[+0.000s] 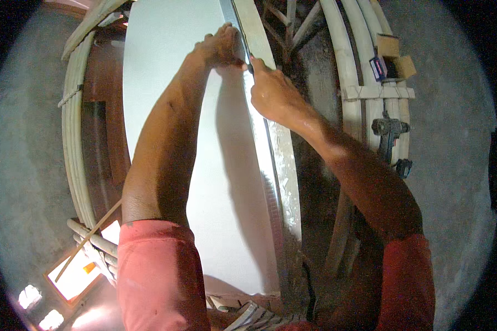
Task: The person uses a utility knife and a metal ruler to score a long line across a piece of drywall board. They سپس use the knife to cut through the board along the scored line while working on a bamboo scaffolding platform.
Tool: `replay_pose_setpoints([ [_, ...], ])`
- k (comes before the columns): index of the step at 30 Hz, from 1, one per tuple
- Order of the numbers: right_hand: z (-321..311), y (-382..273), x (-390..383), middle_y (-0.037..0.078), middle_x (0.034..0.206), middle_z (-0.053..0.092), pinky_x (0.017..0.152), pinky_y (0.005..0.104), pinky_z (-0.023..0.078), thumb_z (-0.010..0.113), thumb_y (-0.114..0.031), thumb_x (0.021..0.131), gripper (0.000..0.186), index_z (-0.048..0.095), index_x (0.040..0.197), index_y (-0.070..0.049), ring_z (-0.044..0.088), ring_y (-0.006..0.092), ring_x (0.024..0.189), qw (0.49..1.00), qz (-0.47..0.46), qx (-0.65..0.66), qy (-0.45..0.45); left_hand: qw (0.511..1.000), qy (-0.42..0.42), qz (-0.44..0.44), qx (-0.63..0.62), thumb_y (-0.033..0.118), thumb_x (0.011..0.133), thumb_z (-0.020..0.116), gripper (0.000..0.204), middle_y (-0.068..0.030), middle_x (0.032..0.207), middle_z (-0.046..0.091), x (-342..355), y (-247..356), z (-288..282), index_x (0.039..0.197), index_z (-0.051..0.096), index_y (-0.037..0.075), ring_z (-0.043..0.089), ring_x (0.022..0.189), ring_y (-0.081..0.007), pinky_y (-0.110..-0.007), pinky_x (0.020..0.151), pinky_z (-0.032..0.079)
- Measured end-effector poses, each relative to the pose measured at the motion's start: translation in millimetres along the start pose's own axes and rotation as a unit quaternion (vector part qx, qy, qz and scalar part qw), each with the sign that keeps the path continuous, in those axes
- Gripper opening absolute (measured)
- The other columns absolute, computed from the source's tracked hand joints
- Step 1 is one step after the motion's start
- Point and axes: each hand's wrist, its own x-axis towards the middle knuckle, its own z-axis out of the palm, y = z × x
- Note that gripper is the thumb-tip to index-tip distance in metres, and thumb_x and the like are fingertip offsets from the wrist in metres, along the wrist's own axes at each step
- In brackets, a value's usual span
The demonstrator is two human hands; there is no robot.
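Note:
A long white board [160, 66] runs lengthways beneath me, with a silver metal straightedge [229, 14] along its right side. My left hand [218, 47] presses near the straightedge's upper part, fingers bent and spread. Just below and right of it, my right hand [273, 94] is closed on a small dark-tipped tool [250, 68] held against the straightedge, probably a cutter; my fingers hide most of it. The strip beside the straightedge [287, 182] has pale flecks low down.
Pale bamboo or wooden poles [328, 33] line both sides. A cordless power tool [389, 132] and an open cardboard box [389, 49] sit on the right poles. A thin stick [94, 229] slants at lower left. Grey concrete floor [447, 165] surrounds the work.

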Motion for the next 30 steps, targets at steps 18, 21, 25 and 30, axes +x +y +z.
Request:
replay_pose_setpoints([
  [18,-2.2,9.5,-105.0,0.036,0.095,0.062,0.084,0.0543,0.049,0.046,0.003,0.085,0.064,0.024,0.145,-0.001,0.063,0.0492,0.089,0.983,0.089,0.011,-0.158,1.0,-0.009,-0.004,-0.021,0.044,0.057,0.088,0.097,-0.0142,0.147,0.038,-5.6,2.6,-2.0,0.136,0.04,0.014,0.049,0.126,-0.0404,-0.051,0.104,0.043],
  [21,-0.9,23.4,-128.5,0.034,0.097,0.062,0.083,0.0527,0.05,0.047,0.002,0.085,0.059,0.029,0.142,0.001,0.063,0.0485,0.09,0.982,0.069,-0.019,-0.177,0.999,0.025,0.009,-0.021,0.042,0.058,0.088,0.095,-0.0159,0.146,0.039,-6.5,0.7,2.7,0.135,0.042,0.012,0.048,0.126,-0.0399,-0.049,0.105,0.043],
  [25,4.3,43.8,-117.2,0.03,0.099,0.064,0.085,0.0495,0.051,0.048,0.0,0.087,0.054,0.037,0.139,-0.004,0.063,0.0466,0.093,0.996,-0.081,-0.014,0.023,0.999,0.02,0.015,-0.024,0.04,0.057,0.089,0.094,-0.0162,0.145,0.04,-2.8,-3.7,1.8,0.134,0.044,0.011,0.046,0.128,-0.039,-0.048,0.106,0.042],
  [30,-3.6,45.8,-30.6,0.028,0.108,0.063,0.09,0.0476,0.049,0.048,-0.005,0.088,0.052,0.042,0.14,-0.012,0.061,0.045,0.103,0.995,0.004,0.072,0.069,0.998,-0.006,0.007,-0.061,0.039,0.052,0.091,0.099,-0.0093,0.144,0.043,1.6,-3.0,1.6,0.135,0.045,0.014,0.047,0.126,-0.0404,-0.054,0.105,0.041],
])
